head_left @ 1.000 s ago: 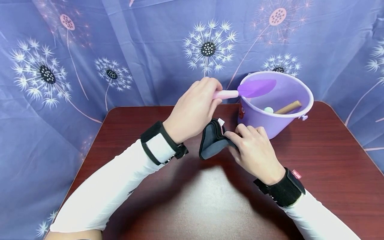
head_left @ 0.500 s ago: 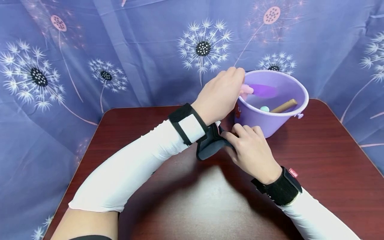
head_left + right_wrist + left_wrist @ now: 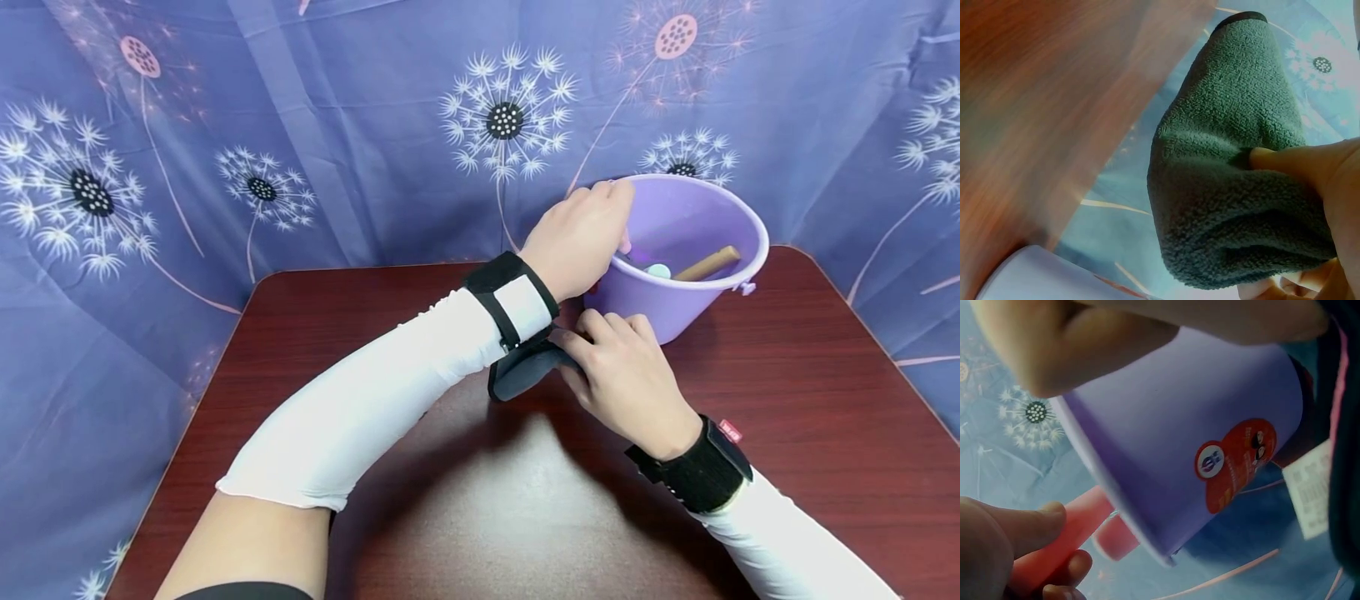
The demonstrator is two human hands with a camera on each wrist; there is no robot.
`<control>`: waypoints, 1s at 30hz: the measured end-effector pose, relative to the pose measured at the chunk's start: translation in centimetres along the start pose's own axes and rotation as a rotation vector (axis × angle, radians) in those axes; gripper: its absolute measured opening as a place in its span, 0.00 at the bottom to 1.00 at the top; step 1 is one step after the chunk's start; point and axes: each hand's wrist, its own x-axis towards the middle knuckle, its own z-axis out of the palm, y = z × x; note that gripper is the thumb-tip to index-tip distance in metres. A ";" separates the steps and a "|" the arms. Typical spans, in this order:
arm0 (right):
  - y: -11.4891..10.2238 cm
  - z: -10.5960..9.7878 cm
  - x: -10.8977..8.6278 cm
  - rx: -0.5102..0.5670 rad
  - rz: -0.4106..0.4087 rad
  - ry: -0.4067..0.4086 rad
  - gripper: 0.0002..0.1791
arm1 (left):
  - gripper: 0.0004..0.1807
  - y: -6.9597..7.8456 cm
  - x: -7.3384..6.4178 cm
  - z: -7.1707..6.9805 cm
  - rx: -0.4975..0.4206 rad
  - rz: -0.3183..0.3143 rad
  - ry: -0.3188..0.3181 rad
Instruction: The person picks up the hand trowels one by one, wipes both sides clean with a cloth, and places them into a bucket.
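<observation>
In the head view my left hand (image 3: 581, 237) is at the left rim of a lilac bucket (image 3: 663, 304). The left wrist view shows its thumb and fingers gripping the pink handle of a spatula (image 3: 1069, 534). Only a bit of purple blade shows inside the bucket; the rest is hidden. My right hand (image 3: 630, 383) pinches a folded dark grey cloth (image 3: 528, 375) in front of the bucket, just above the table. The right wrist view shows the fluffy side of the cloth, with the thumb pressed into it. My left forearm partly covers the cloth.
Inside the bucket lie a wooden rod (image 3: 707, 263) and a pale green rounded thing (image 3: 658, 271). A second pink end (image 3: 1116, 537) shows at the rim. The bucket stands on a dark red wooden table (image 3: 810, 375). Behind hangs a blue dandelion-print curtain (image 3: 375, 125).
My left hand has moved right and lowered the spatula from above the rim into the bucket. My right hand keeps the cloth in nearly the same place.
</observation>
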 end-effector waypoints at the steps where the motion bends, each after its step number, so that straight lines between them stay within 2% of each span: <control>1: 0.0 0.0 0.0 0.001 0.001 -0.003 0.15 | 0.08 0.0 0.1 0.2 0.003 -0.002 0.000; 7: -0.1 0.1 0.0 0.004 0.003 -0.018 0.13 | 0.09 -0.2 0.6 1.2 -0.001 -0.026 -0.003; 12: 0.0 0.2 0.0 0.000 0.003 -0.017 0.12 | 0.10 -0.1 1.1 1.9 0.003 -0.040 -0.032; 23: 0.1 0.2 0.0 -0.007 -0.002 -0.005 0.10 | 0.18 0.5 0.9 2.7 0.100 -0.012 -0.112; 30: 0.2 0.1 -0.1 -0.005 -0.002 -0.007 0.11 | 0.18 0.2 0.4 2.8 0.073 0.016 -0.097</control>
